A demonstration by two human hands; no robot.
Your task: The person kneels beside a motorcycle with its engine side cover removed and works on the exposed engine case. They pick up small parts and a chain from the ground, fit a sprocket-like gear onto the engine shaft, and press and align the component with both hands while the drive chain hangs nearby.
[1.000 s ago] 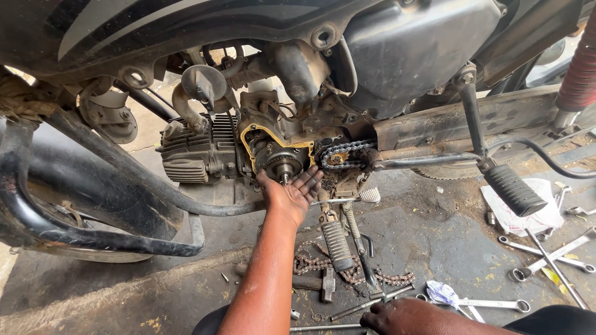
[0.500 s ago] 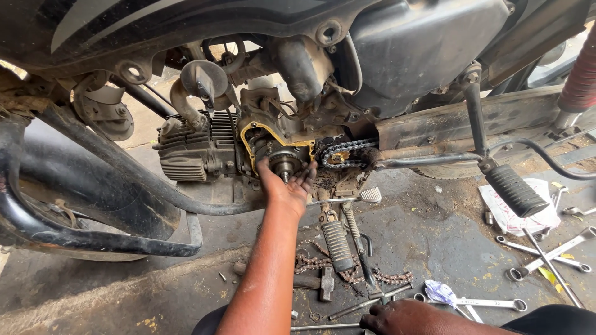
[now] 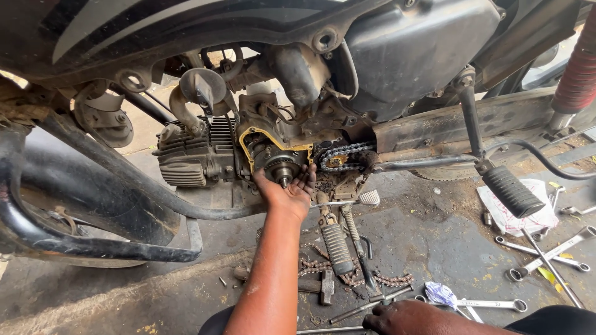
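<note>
Under the engine, left hand (image 3: 287, 189) still cups the clutch hub (image 3: 282, 169); right hand (image 3: 400, 315) stays on ground.

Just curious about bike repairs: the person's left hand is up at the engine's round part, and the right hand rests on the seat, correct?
Not quite. The left hand is at the round part, but the right hand rests low on the ground among the tools, not on the seat, as the head view shows.

A motorcycle repair workshop, worked at floor level

A motorcycle (image 3: 397, 56) is seen with its engine (image 3: 205, 152) opened and drive chain (image 3: 344, 155) exposed; spanners (image 3: 540, 248), a hammer (image 3: 313, 285) and a loose chain (image 3: 372, 279) are scattered over the oil-stained concrete floor (image 3: 434, 229) beneath it.
</note>
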